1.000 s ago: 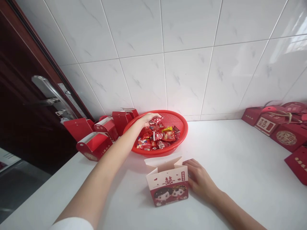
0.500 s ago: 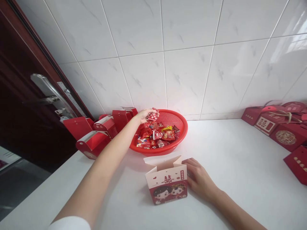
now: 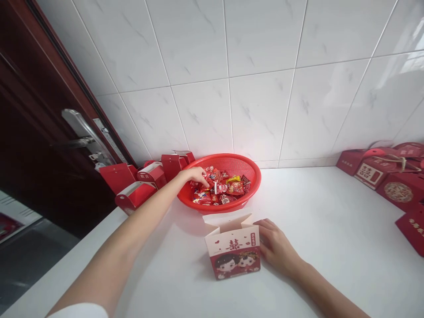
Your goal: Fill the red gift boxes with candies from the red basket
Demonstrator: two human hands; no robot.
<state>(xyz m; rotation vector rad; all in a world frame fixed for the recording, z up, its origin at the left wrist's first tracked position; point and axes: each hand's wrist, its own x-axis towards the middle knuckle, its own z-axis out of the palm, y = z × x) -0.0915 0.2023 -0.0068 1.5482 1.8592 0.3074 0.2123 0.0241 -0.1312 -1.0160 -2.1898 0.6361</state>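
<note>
My left hand (image 3: 198, 176) reaches over the left side of a red plastic basket (image 3: 254, 179). Its fingers are closed down on a red wrapped candy (image 3: 206, 184) among the others, partly hidden by the hand. Several wrapped candies lie in the basket, one with a yellow wrapper (image 3: 233, 179). In front of the basket stands a white-and-red paper candy box (image 3: 234, 254) with two cartoon figures and its top flaps open. My right hand (image 3: 273, 243) grips this box by its right side, the fingertips partly hidden behind it.
Several red boxes (image 3: 134, 194) with open tops stand left of the basket, near a dark door (image 3: 39, 145) with a metal handle (image 3: 82, 137). More red boxes (image 3: 397, 190) are grouped at the right on the white table (image 3: 318, 212). A tiled wall (image 3: 258, 110) rises behind.
My left hand, which held a red dotted candy packet above the basket, has moved down and slightly left into the candies. My right hand stays at the box. The view has shifted slightly.
</note>
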